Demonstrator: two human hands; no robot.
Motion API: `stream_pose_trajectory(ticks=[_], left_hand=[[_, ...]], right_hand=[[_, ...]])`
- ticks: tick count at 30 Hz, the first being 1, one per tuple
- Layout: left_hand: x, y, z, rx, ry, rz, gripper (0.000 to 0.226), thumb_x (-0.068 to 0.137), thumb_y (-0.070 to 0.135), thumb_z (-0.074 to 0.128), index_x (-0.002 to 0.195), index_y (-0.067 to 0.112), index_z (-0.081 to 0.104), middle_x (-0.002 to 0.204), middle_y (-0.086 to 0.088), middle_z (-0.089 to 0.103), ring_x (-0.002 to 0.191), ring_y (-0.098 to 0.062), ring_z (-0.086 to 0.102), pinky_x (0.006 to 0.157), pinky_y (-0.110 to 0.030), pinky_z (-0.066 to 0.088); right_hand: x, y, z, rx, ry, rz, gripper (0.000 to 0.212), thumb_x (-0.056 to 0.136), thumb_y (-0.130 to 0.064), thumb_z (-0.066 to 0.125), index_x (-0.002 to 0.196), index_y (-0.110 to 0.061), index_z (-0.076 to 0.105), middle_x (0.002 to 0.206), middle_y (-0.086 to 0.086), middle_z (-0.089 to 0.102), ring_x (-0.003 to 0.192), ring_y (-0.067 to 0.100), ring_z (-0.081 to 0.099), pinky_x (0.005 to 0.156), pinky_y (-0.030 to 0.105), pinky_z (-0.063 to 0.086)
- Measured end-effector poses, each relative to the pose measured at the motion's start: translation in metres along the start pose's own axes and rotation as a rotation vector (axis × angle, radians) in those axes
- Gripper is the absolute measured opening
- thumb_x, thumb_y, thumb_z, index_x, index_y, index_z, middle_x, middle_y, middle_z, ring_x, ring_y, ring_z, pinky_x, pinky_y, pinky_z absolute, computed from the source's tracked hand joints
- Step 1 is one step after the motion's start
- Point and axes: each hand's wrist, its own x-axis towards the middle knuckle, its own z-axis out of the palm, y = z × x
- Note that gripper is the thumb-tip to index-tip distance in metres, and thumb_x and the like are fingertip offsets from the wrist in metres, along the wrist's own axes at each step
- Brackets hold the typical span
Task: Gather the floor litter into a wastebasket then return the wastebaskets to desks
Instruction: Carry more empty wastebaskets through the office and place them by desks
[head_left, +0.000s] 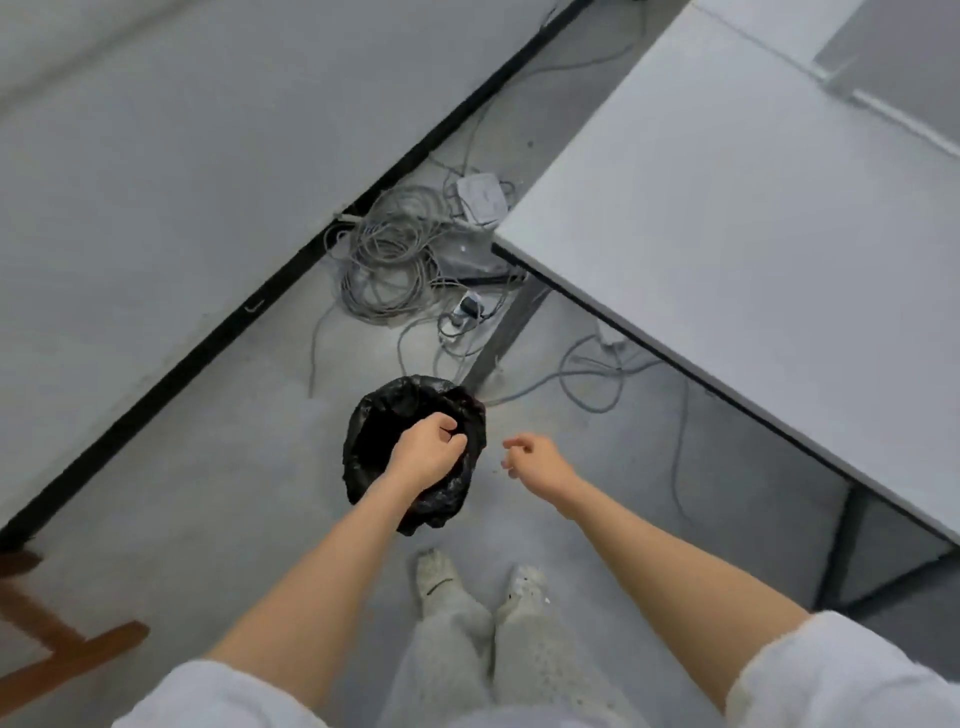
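Observation:
A wastebasket (374, 436) lined with a black plastic bag stands on the grey floor, just left of the desk leg. My left hand (428, 449) is over its mouth, fingers curled on the bag's far right rim. My right hand (535, 460) hovers to the right of the basket with loosely curled fingers and holds nothing. What lies inside the basket is too dark to make out.
A grey desk (753, 249) fills the right side, its metal leg (506, 332) next to the basket. A tangle of grey cables (389, 265) and a white box (480, 200) lie behind. A black skirting (208, 343) runs along the wall; wooden furniture (57, 649) sits bottom left.

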Motion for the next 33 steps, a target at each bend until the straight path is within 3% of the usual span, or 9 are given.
stream_pose_trajectory(ticks=[2,7,9,12,16,19,22,26,33], left_hand=[[-0.020,0.030,0.032,0.136,-0.097,0.094,0.042,0.095,0.030,0.048,0.134,0.013,0.049,0.133,-0.006,0.057,0.123,-0.023,0.052,0.099,-0.030,0.042],[-0.061,0.104,0.135,0.403,-0.258,0.253,0.044,0.096,0.030,0.046,0.136,0.011,0.047,0.137,-0.009,0.053,0.126,-0.025,0.050,0.101,-0.029,0.039],[-0.098,0.141,0.204,0.536,-0.337,0.337,0.044,0.096,0.030,0.046,0.136,0.011,0.046,0.137,-0.009,0.053,0.126,-0.026,0.050,0.101,-0.030,0.039],[-0.136,0.173,0.282,0.675,-0.395,0.452,0.043,0.096,0.029,0.047,0.135,0.010,0.047,0.136,-0.009,0.054,0.125,-0.026,0.050,0.101,-0.029,0.039],[-0.210,0.207,0.417,0.873,-0.473,0.611,0.044,0.096,0.028,0.046,0.136,0.010,0.046,0.137,-0.011,0.053,0.126,-0.027,0.049,0.101,-0.029,0.038],[-0.272,0.223,0.516,0.966,-0.546,0.721,0.044,0.096,0.026,0.045,0.137,0.010,0.045,0.138,-0.012,0.053,0.127,-0.028,0.049,0.102,-0.030,0.038],[-0.333,0.232,0.611,1.092,-0.646,0.822,0.043,0.097,0.026,0.044,0.137,0.010,0.046,0.136,-0.012,0.055,0.125,-0.028,0.050,0.102,-0.031,0.039],[-0.405,0.233,0.718,1.256,-0.799,0.939,0.042,0.096,0.029,0.046,0.134,0.012,0.048,0.134,-0.011,0.056,0.122,-0.028,0.052,0.101,-0.031,0.040],[-0.474,0.253,0.891,1.447,-0.948,1.089,0.041,0.096,0.028,0.049,0.132,0.010,0.050,0.132,-0.010,0.057,0.121,-0.026,0.054,0.099,-0.028,0.039]], right_hand=[[-0.031,0.042,-0.028,0.100,0.100,0.055,0.038,0.096,-0.006,0.034,0.125,0.003,0.055,0.099,0.012,0.060,0.090,0.022,0.055,0.086,0.033,0.049],[-0.115,0.162,-0.093,0.300,0.351,0.155,0.035,0.095,-0.002,0.035,0.120,0.006,0.059,0.117,0.025,0.064,0.090,0.021,0.054,0.061,0.020,0.040],[-0.165,0.237,-0.113,0.445,0.482,0.208,0.034,0.095,-0.001,0.036,0.120,0.007,0.059,0.115,0.024,0.064,0.091,0.018,0.051,0.068,0.022,0.042],[-0.214,0.322,-0.120,0.594,0.578,0.272,0.034,0.095,-0.002,0.038,0.119,0.007,0.060,0.102,0.016,0.062,0.092,0.020,0.052,0.091,0.036,0.047],[-0.306,0.450,-0.114,0.800,0.710,0.388,0.032,0.094,-0.006,0.040,0.117,0.002,0.062,0.110,0.019,0.067,0.096,0.025,0.060,0.083,0.030,0.045],[-0.375,0.537,-0.106,0.957,0.801,0.479,0.031,0.093,-0.005,0.041,0.113,0.006,0.062,0.116,0.023,0.065,0.110,0.038,0.060,0.086,0.035,0.046],[-0.436,0.612,-0.097,1.075,0.865,0.570,0.032,0.095,-0.009,0.039,0.115,0.006,0.060,0.118,0.021,0.063,0.111,0.037,0.059,0.091,0.040,0.047],[-0.492,0.696,-0.086,1.226,0.945,0.676,0.033,0.095,-0.009,0.038,0.116,0.005,0.059,0.118,0.021,0.063,0.110,0.036,0.060,0.082,0.033,0.045],[-0.559,0.829,-0.107,1.397,1.013,0.780,0.034,0.093,-0.004,0.040,0.118,0.011,0.058,0.121,0.025,0.061,0.114,0.039,0.058,0.097,0.041,0.045]])
